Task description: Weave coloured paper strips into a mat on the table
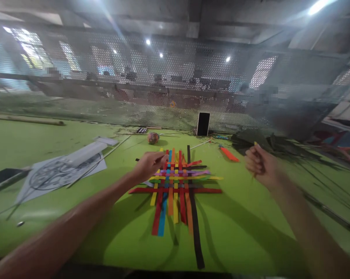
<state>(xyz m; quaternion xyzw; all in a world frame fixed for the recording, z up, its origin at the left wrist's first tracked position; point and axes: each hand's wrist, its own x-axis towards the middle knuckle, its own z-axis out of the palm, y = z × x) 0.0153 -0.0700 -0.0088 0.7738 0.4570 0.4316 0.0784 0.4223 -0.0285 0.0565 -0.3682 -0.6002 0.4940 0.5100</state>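
Note:
On the green tabletop in front of me lies a loose woven grid of coloured strips [171,184]: red, blue, orange, yellow, purple, green and black ones cross over and under. My left hand [148,166] is at the upper left of the weave, its fingers pinched together over the strip ends; what they grip is hidden. Off to the right, clear of the weave, my right hand [259,164] is closed in a fist around a thin yellow strip [255,143], of which only small bits show. A long black strip [196,232] runs toward me on the weave's right side.
Left are printed paper sheets [58,174], a dark flat device [3,178] and a stick. Behind the weave are a patterned ball [153,138] and an upright dark-screened phone [203,124]. An orange-red object [229,154] and dark leaves [250,139] lie right. Mesh closes the back.

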